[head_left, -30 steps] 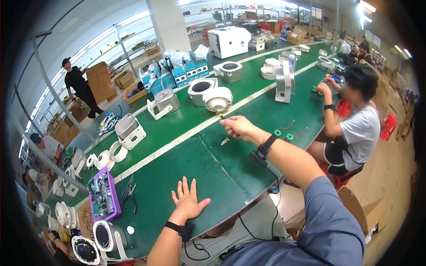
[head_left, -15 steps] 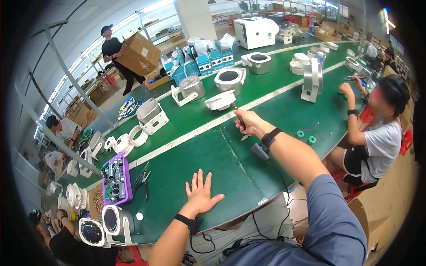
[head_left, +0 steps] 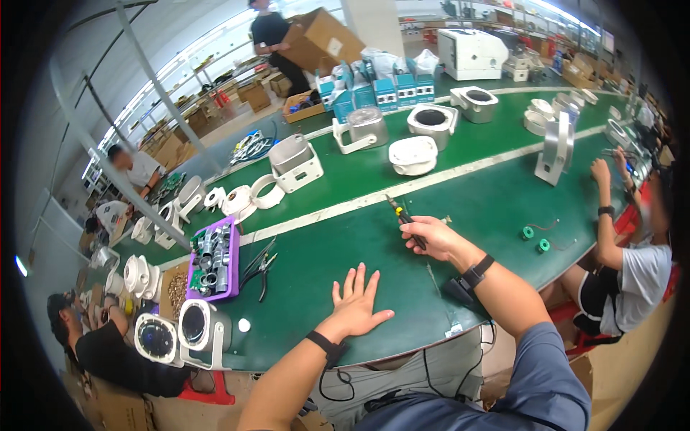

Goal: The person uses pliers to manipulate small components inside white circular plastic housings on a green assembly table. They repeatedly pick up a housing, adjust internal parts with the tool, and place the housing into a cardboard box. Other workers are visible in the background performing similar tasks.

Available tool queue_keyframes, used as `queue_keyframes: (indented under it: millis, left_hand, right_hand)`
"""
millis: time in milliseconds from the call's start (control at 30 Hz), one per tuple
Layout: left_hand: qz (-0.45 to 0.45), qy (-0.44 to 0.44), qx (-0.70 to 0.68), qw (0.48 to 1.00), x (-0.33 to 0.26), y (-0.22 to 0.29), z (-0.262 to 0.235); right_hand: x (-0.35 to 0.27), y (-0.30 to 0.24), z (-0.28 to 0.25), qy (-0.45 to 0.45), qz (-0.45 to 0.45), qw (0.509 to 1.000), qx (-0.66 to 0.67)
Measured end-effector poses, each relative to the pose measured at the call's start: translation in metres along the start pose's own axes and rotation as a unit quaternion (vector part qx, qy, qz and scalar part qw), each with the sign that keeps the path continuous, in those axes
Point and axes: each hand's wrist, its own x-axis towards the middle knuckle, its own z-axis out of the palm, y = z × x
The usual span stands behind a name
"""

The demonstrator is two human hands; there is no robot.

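Pliers [head_left: 399, 212] are sitting idle, clasped in the right grip [head_left: 435, 238]; beyond it, white housing [head_left: 413, 156] is lying apart; left grip [head_left: 354, 310] is resting flat, spread.

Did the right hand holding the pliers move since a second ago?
Yes, the right hand has moved back toward the person, farther from the white stripe.

A long green worktop [head_left: 309, 251], with a pale strip [head_left: 316, 219] along its length, ran across the room toward the far right. Beyond it stood a broad white pillar [head_left: 372, 25] and loaded shelves [head_left: 198, 68]. Slim metal posts [head_left: 164, 79] slanted across the left. A bright light [head_left: 20, 266] glared at the left edge; others shone in lines along the back. Red stools [head_left: 208, 388] stood on a tan floor [head_left: 619, 368].
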Motion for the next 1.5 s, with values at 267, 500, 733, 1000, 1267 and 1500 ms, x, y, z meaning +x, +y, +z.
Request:
queue_keyframes:
  millis: [267, 500, 733, 1000, 1267, 1500]
  left_hand:
    - [0.002, 0.012, -0.006, 1.000, 0.001, -0.002, 0.002]
    - [0.006, -0.003, 0.003, 1.000, -0.002, -0.001, -0.001]
    - [0.028, -0.002, -0.032, 0.999, 0.006, 0.012, -0.006]
    - [0.001, -0.006, 0.025, 1.000, -0.009, 0.029, -0.016]
    - [0.042, -0.002, -0.022, 0.999, -0.006, 0.028, -0.032]
    - [-0.039, -0.008, 0.011, 0.999, -0.011, 0.006, -0.072]
  right_hand:
    - [0.015, 0.025, -0.029, -0.045, -0.080, 0.993, 0.076]
    - [0.019, 0.026, -0.030, -0.072, -0.066, 0.985, 0.146]
    - [0.026, 0.033, -0.048, -0.056, -0.065, 0.968, 0.235]
    - [0.025, 0.030, -0.038, -0.091, -0.055, 0.969, 0.223]
    - [0.025, 0.029, -0.047, -0.066, -0.044, 0.969, 0.232]
    - [0.024, 0.031, -0.044, -0.076, -0.039, 0.967, 0.240]
